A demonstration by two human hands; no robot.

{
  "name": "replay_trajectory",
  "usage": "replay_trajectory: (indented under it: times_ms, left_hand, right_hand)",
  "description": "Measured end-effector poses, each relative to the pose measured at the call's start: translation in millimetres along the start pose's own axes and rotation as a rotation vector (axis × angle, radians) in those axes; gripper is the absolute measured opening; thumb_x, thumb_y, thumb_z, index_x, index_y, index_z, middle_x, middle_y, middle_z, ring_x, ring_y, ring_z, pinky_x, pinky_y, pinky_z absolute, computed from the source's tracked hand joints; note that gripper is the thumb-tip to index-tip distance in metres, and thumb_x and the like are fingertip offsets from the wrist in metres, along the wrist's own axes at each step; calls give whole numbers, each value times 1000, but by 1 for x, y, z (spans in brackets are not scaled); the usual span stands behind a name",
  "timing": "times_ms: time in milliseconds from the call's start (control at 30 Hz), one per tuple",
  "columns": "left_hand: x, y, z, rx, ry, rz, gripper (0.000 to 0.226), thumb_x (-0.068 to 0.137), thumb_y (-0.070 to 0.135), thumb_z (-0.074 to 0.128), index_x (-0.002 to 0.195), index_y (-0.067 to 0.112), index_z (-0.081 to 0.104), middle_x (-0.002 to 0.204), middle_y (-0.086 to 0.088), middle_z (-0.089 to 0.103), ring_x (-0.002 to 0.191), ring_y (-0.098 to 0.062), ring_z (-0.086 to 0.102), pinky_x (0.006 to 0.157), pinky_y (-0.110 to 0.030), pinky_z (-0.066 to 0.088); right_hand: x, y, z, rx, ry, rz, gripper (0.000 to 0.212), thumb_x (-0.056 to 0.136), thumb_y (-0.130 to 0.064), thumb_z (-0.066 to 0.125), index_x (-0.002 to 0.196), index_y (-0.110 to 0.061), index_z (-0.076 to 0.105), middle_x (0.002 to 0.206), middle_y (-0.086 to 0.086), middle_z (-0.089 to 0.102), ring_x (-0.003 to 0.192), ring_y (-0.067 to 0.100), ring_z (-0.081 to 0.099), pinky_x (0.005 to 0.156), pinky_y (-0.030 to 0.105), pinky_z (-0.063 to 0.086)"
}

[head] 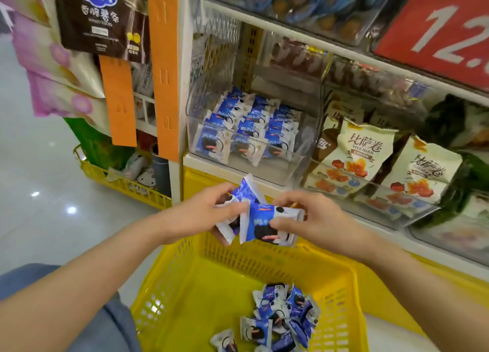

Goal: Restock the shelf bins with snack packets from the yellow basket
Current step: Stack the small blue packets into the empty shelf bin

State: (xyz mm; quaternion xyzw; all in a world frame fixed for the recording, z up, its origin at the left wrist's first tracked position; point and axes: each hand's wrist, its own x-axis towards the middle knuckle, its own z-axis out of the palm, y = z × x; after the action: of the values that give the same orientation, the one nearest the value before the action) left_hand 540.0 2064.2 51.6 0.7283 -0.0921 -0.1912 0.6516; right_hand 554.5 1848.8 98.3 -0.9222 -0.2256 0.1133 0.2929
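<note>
Above the yellow basket (185, 285) both hands hold blue-and-white snack packets. My left hand (195, 216) grips a small bunch of packets (244, 193), one of them sticking upward. My right hand (317, 219) pinches the front packet (262, 226) by its right side, thumb on its face. The two hands sit close together, just below the shelf edge. Several more of the same packets (280, 317) lie in the basket's near right corner. Straight ahead, a clear shelf bin (296, 163) holds rows of identical packets (246, 129) standing upright.
To the right, clear bins hold cream pizza-roll bags (362, 153) and dark green packs (449, 118). A red price sign (436, 28) hangs at top right. Orange strips (162, 68) and hanging bags sit left. Another yellow basket (127, 185) stands on the floor by the shelf end.
</note>
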Motion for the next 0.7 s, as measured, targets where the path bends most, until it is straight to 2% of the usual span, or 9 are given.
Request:
replay_trajectory:
  times_ms: [67, 167, 267, 333, 367, 433, 500, 633, 700]
  left_hand:
    - [5, 10, -4, -97, 140, 49, 28, 93, 25, 49, 120, 18, 50, 106, -7, 65, 81, -19, 67, 60, -36, 57]
    - [15, 20, -6, -192, 276, 78, 32, 95, 27, 48, 126, 23, 47, 109, -5, 62, 86, -25, 66, 64, -38, 58]
    - [24, 27, -12, -259, 351, 95, 21, 94, 29, 49, 114, 24, 52, 105, -7, 62, 76, -22, 66, 60, -34, 58]
    - [30, 30, -19, -304, 399, 97, 11, 94, 29, 50, 103, 24, 53, 101, -11, 62, 67, -18, 66, 56, -32, 58]
    - [33, 30, -22, -320, 423, 89, 9, 94, 29, 50, 101, 24, 53, 101, -11, 62, 66, -17, 66, 55, -32, 58]
    - [37, 29, -29, -331, 455, 82, 11, 94, 30, 50, 100, 22, 54, 101, -11, 64, 64, -15, 66, 55, -31, 57]
    - [40, 28, -35, -332, 476, 91, 13, 94, 30, 50, 100, 19, 54, 101, -13, 64, 65, -16, 66, 54, -30, 57]
    - [43, 30, -43, -370, 497, 100, 6, 93, 31, 51, 92, 25, 53, 102, -11, 63, 77, -19, 66, 57, -32, 58]
    - [45, 33, -45, -390, 493, 107, 5, 93, 31, 51, 97, 27, 53, 105, -8, 62, 81, -20, 67, 61, -35, 59]
  right_hand:
    - [13, -5, -26, -7, 110, 10, 25, 81, -36, 67, 103, -26, 62, 100, -13, 63, 90, 2, 59, 72, 15, 44]
    - [44, -12, -59, 80, 354, 25, 16, 83, -33, 66, 96, -30, 57, 92, -10, 64, 82, 7, 60, 64, 19, 43]
    - [84, -18, -81, -135, 493, 10, 28, 84, -28, 67, 110, -22, 56, 90, -7, 59, 83, 11, 55, 69, 18, 37]
    - [110, -20, -87, -366, 426, 29, 32, 86, -27, 65, 115, -17, 58, 97, -1, 59, 88, 14, 54, 69, 16, 33]
    - [122, -21, -88, -469, 357, 66, 33, 86, -29, 64, 116, -18, 58, 103, 2, 61, 91, 16, 55, 71, 20, 36]
    - [141, -21, -86, -622, 206, 164, 33, 87, -30, 63, 118, -19, 57, 115, 4, 61, 95, 20, 56, 75, 25, 41]
    - [155, -18, -81, -741, 80, 193, 33, 87, -28, 63, 118, -16, 58, 117, 6, 61, 95, 21, 56, 73, 27, 41]
    - [172, -4, -70, -803, -92, 191, 28, 84, -25, 68, 106, -9, 62, 106, 8, 61, 83, 17, 50, 69, 25, 38]
    - [179, 3, -65, -767, -135, 221, 30, 83, -24, 69, 107, -9, 61, 105, 6, 59, 85, 16, 49, 71, 24, 39]
